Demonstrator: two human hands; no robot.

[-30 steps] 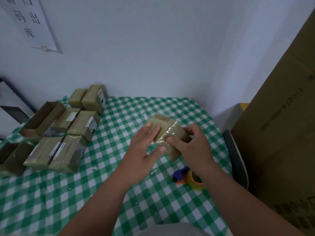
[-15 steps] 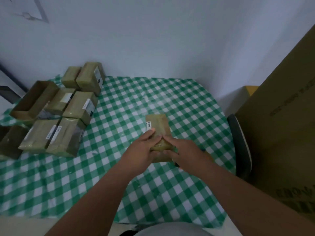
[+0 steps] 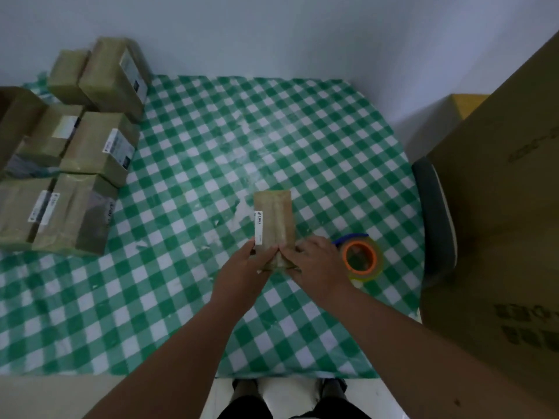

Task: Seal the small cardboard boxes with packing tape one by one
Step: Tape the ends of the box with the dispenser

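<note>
Head view, both hands (image 3: 242, 269) pressing small box (image 3: 274, 219)

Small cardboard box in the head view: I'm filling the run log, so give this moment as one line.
small box on table | left hand, right hand press near end | tape roll beside right hand | stage: smoothing tape
</note>
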